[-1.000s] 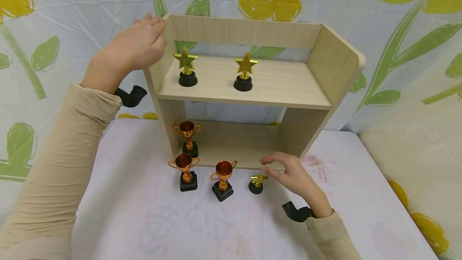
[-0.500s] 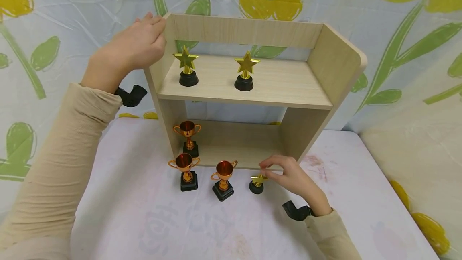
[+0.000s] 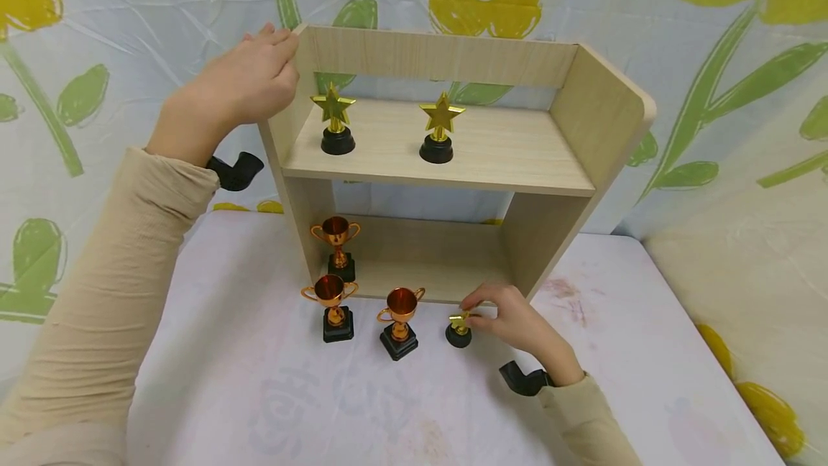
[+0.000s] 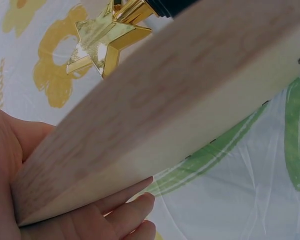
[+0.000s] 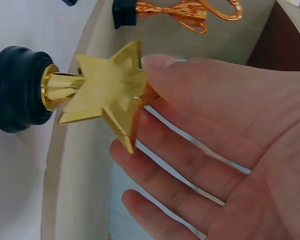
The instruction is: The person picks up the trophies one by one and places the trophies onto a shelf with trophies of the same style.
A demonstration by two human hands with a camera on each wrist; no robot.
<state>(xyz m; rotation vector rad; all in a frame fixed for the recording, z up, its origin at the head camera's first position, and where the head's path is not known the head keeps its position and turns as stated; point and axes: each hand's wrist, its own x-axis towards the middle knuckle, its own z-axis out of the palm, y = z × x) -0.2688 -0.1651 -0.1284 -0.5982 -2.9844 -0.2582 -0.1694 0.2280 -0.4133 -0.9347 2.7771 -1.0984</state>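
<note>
- Fingers of the left hand [image 3: 255,78] grip the upper side panel of the pale wooden shelf [image 3: 504,146], thumb on one face and the others along the opposite one; the shelf stands on a white table [image 3: 310,401].
- Right hand [image 3: 511,315]: thumb tip at the top point of the star trophy [image 5: 70,87], other fingers spaced apart behind it; whether they pinch it, I cannot tell.
- Whole trophy: upright on the table, just in front of the shelf's lower board, to the right of a copper-coloured cup [image 3: 399,331].
- Star: glossy gold, five-pointed, with bevelled edges.
- Base: dark, round, stepped, clear of the fingertips.
- Stem: short, gold.
</note>
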